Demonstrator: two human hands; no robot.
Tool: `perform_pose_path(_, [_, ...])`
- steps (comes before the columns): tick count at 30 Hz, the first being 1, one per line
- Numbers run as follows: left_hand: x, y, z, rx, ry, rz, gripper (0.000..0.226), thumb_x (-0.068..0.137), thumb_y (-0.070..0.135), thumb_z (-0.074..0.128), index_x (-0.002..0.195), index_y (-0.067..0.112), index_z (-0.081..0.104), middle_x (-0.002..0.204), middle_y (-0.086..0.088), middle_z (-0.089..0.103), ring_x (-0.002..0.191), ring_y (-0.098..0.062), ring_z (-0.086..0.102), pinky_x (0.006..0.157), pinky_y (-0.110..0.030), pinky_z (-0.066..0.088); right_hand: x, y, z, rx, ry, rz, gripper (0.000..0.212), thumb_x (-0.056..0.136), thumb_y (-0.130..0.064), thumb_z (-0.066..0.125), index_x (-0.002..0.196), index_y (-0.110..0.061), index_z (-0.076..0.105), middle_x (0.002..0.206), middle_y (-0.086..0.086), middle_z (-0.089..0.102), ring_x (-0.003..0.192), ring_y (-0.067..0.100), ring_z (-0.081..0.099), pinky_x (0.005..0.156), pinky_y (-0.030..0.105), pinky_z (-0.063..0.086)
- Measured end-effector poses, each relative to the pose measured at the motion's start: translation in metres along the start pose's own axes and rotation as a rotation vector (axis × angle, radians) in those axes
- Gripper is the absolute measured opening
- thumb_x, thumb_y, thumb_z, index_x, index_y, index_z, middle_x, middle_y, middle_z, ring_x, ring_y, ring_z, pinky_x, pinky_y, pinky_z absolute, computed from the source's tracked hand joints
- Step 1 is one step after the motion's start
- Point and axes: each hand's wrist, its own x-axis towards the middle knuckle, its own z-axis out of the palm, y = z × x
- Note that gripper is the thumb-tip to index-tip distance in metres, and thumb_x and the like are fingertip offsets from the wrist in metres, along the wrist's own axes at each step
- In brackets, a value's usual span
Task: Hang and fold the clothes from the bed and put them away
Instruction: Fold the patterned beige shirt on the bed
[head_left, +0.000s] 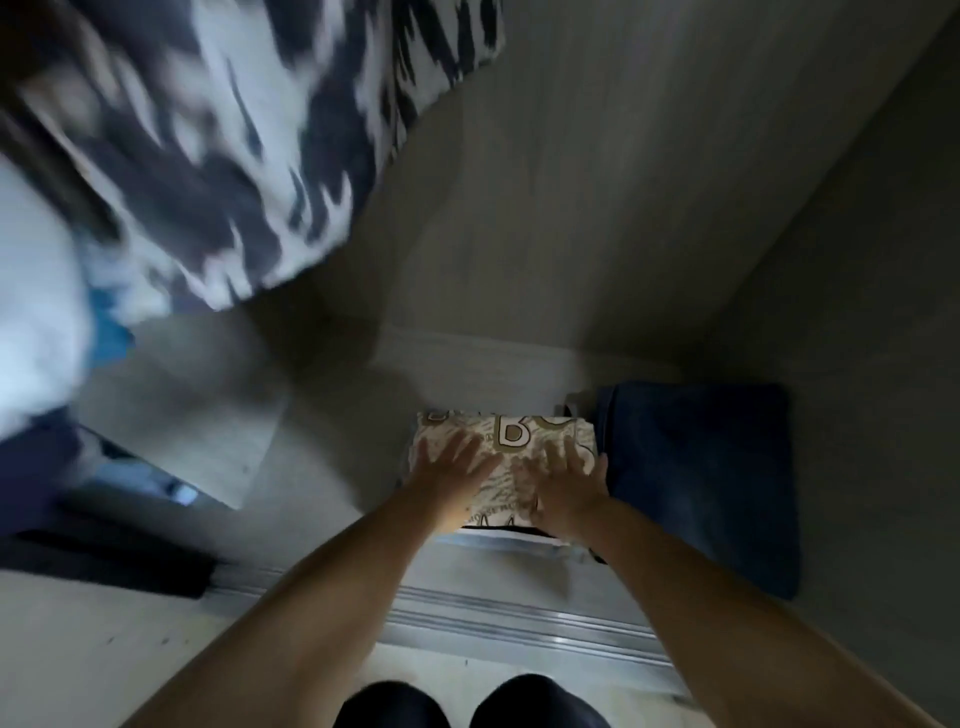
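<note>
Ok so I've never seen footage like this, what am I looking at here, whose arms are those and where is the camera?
There is no machine here. The camera sits on a person's head and looks forward and down, so the two bare arms reaching in from the bottom edge are the wearer's own. The wide lens bends the scene, and the picture is blurred. The left hand and right hand lie flat, fingers spread, on a folded cream garment with gold lettering. It rests on the floor of a wardrobe, next to a folded dark blue garment. Neither hand grips anything; they only press. A black-and-white patterned garment hangs upper left. The metal strip below is a door track.
</note>
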Motion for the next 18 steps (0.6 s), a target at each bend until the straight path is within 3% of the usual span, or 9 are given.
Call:
perform_pose_path(3, [-0.043, 0.014, -0.080, -0.002, 0.163, 0.058, 0.069, 0.097, 0.029, 0.046, 0.153, 0.025, 0.007, 0.158, -0.008, 0.015, 0.146, -0.027, 0.012, 0.115, -0.053, 0.016, -0.061, 0.005, -0.065, 0.119, 0.099, 0.038, 0.068, 0.096, -0.028, 0.046, 0.154, -0.023, 0.009, 0.160, 0.008, 0.007, 0.148, 0.030, 0.002, 0.114, 0.056, 0.013])
perform_pose_path(5, [-0.073, 0.020, -0.130, 0.020, 0.224, 0.091, 0.066, 0.095, 0.029, 0.047, 0.152, 0.022, 0.015, 0.152, -0.008, 0.029, 0.141, -0.027, 0.024, 0.111, -0.045, 0.026, -0.106, 0.008, -0.107, 0.167, 0.198, 0.045, 0.055, 0.095, -0.022, 0.046, 0.147, -0.019, 0.029, 0.150, 0.010, 0.032, 0.138, 0.029, 0.031, 0.104, 0.044, 0.036])
perform_pose_path(7, [-0.104, 0.029, -0.179, -0.002, 0.256, 0.080, 0.062, 0.094, 0.029, 0.047, 0.149, 0.022, 0.021, 0.148, -0.008, 0.036, 0.138, -0.026, 0.028, 0.109, -0.045, 0.029, -0.150, 0.010, -0.146, 0.192, 0.236, 0.055, 0.047, 0.096, -0.020, 0.045, 0.142, -0.018, 0.038, 0.143, 0.008, 0.044, 0.127, 0.027, 0.046, 0.090, 0.036, 0.046])
perform_pose_path(14, [-0.214, 0.061, -0.332, -0.194, 0.299, 0.074, 0.060, 0.095, 0.028, 0.049, 0.149, 0.018, 0.024, 0.146, -0.012, 0.039, 0.135, -0.027, 0.034, 0.108, -0.040, 0.032, -0.295, 0.031, -0.262, 0.244, 0.280, 0.108, 0.038, 0.100, -0.027, 0.039, 0.136, -0.017, 0.044, 0.134, 0.010, 0.050, 0.120, 0.029, 0.050, 0.088, 0.036, 0.046])
perform_pose_path(18, [-0.254, 0.064, -0.381, -0.186, 0.351, 0.109, 0.054, 0.096, 0.025, 0.045, 0.147, 0.017, 0.030, 0.142, -0.012, 0.044, 0.128, -0.028, 0.042, 0.099, -0.038, 0.039, -0.348, 0.037, -0.302, 0.282, 0.341, 0.119, 0.040, 0.099, -0.029, 0.039, 0.137, -0.020, 0.045, 0.137, 0.008, 0.051, 0.121, 0.028, 0.051, 0.092, 0.036, 0.046])
